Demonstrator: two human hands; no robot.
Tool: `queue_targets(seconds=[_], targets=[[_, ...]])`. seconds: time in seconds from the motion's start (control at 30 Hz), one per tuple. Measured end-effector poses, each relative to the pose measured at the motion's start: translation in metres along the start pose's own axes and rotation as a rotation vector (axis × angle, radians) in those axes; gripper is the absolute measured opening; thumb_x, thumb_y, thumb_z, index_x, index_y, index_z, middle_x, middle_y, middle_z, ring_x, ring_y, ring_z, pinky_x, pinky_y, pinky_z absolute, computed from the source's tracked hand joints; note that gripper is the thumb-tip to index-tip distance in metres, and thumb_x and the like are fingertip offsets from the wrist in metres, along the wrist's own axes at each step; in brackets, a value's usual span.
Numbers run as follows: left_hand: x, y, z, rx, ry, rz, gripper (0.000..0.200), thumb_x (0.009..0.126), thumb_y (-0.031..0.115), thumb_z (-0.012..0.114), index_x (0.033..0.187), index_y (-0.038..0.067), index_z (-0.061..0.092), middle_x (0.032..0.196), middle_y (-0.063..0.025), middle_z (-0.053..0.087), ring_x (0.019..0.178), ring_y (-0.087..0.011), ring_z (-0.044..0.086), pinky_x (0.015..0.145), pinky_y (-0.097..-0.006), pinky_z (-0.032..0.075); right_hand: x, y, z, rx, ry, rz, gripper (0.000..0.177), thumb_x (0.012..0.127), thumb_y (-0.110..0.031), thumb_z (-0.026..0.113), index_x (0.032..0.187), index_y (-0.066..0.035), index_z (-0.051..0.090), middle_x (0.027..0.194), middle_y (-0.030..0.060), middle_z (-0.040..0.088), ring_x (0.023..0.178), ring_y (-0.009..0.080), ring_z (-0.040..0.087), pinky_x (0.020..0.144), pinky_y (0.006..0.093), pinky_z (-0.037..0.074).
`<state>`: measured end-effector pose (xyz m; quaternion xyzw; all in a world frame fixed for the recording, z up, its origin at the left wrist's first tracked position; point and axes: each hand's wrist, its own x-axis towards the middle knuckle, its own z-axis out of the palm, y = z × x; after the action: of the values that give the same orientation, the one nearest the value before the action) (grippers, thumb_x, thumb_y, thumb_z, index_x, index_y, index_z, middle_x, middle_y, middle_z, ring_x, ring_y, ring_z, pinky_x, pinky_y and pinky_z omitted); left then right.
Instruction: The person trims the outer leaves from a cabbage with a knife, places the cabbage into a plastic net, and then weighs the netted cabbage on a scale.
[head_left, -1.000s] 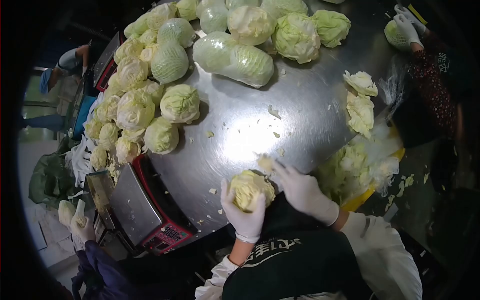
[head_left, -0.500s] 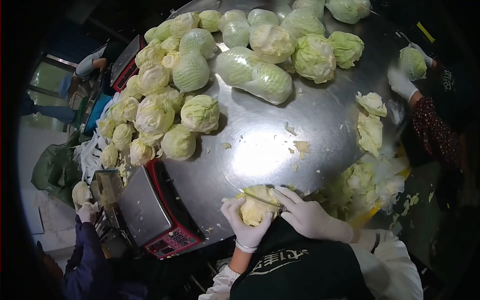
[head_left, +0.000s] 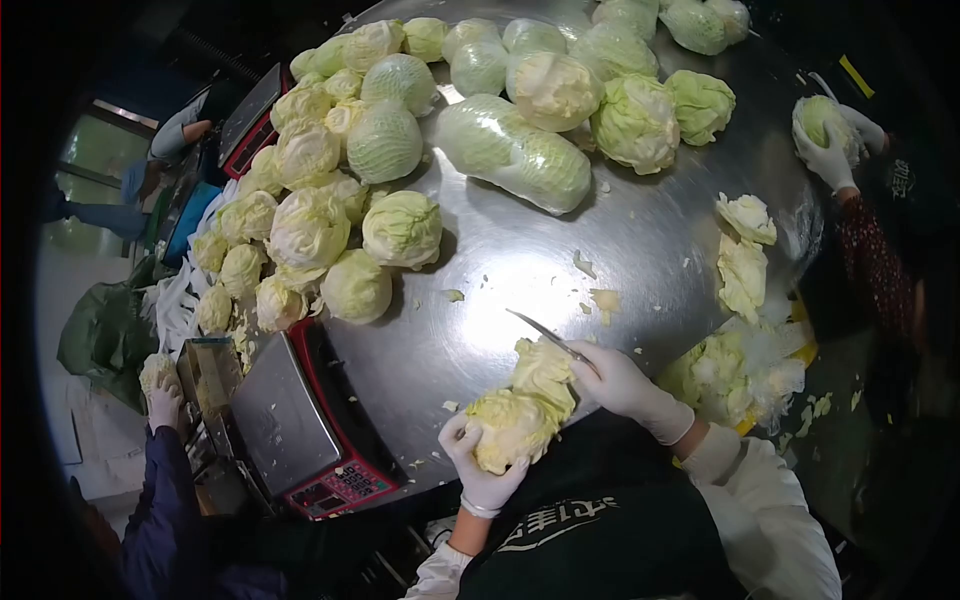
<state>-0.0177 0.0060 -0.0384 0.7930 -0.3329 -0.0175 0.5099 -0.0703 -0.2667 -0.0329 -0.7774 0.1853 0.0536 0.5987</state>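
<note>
My gloved left hand (head_left: pixel 486 472) grips a pale yellow-green cabbage head (head_left: pixel 505 425) from its left and lower side, at the table's near edge. An outer leaf (head_left: pixel 545 375) stands away from the head's upper right side and reaches toward my other hand. My gloved right hand (head_left: pixel 630 388) is closed round the handle of a knife (head_left: pixel 545 330), whose curved blade points up and left over the steel table. The leaf's right edge lies right at the fingers of my right hand.
Cabbage heads (head_left: pixel 310 225), several in plastic film, crowd the steel table's (head_left: pixel 480 350) left and far side. A red scale (head_left: pixel 335 420) stands at left. Loose leaves (head_left: pixel 742 270) and a heap of trimmings (head_left: pixel 725 370) lie right. Across the table, a co-worker's gloved hands (head_left: pixel 830 160) hold a cabbage.
The knife has come off the cabbage, and my right hand has moved up and right. An outer leaf now spreads from the head. The head has turned in my left hand.
</note>
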Motion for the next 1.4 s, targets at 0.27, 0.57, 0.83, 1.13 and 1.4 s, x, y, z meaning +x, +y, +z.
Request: queue_targets(seconds=[0.27,0.57,0.83,1.13,1.4], targets=[[-0.043,0.021,-0.031,-0.327,0.132,-0.659,0.083,0.078,0.026,0.086,0.135,0.008,0.029,0.133,-0.0117,0.039,0.128,-0.0236,0.043,0.111,-0.0414,0.037,-0.036,-0.008,0.027,-0.052,0.127,-0.186,0.038,0.091,-0.008,0.065,0.129,-0.003,0.063,0.112,0.0187,0.071,0.097,0.0294,0.072,0.086,0.0356,0.056],[0.002,0.029,-0.011,-0.104,0.168,-0.361,0.084,0.070,0.023,0.093,0.129,0.005,0.036,0.131,-0.0175,0.048,0.125,-0.0290,0.050,0.110,-0.0447,0.039,-0.035,-0.006,-0.064,-0.544,0.689,-0.185,0.072,0.091,-0.016,0.066,0.155,-0.006,0.034,0.140,0.0236,0.055,0.089,0.0404,0.069,0.077,0.0460,0.057],[0.034,0.061,0.013,0.333,0.033,-0.181,0.090,0.059,0.038,0.097,0.124,0.003,0.045,0.133,-0.0247,0.047,0.124,-0.0428,0.050,0.103,-0.0510,0.045,-0.065,-0.051,0.001,-0.262,-0.095,-0.296,0.075,0.097,-0.034,0.059,0.155,0.000,0.027,0.158,0.0265,0.033,0.095,0.0408,0.069,0.081,0.0447,0.057],[0.034,0.057,0.017,0.434,-0.022,-0.196,0.090,0.057,0.033,0.095,0.126,0.003,0.045,0.131,-0.0234,0.049,0.125,-0.0428,0.051,0.105,-0.0500,0.043,-0.032,-0.034,0.020,-0.243,-0.067,-0.484,0.053,0.099,-0.023,0.056,0.146,-0.002,0.045,0.145,0.0232,0.051,0.109,0.0389,0.067,0.089,0.0427,0.056],[0.035,0.059,0.018,0.434,-0.037,-0.135,0.089,0.056,0.031,0.095,0.123,0.003,0.043,0.133,-0.0214,0.048,0.123,-0.0423,0.051,0.106,-0.0499,0.043,-0.039,-0.039,0.013,-0.161,-0.117,-0.396,0.054,0.100,-0.022,0.054,0.149,-0.003,0.043,0.143,0.0247,0.054,0.114,0.0408,0.065,0.093,0.0423,0.055]])
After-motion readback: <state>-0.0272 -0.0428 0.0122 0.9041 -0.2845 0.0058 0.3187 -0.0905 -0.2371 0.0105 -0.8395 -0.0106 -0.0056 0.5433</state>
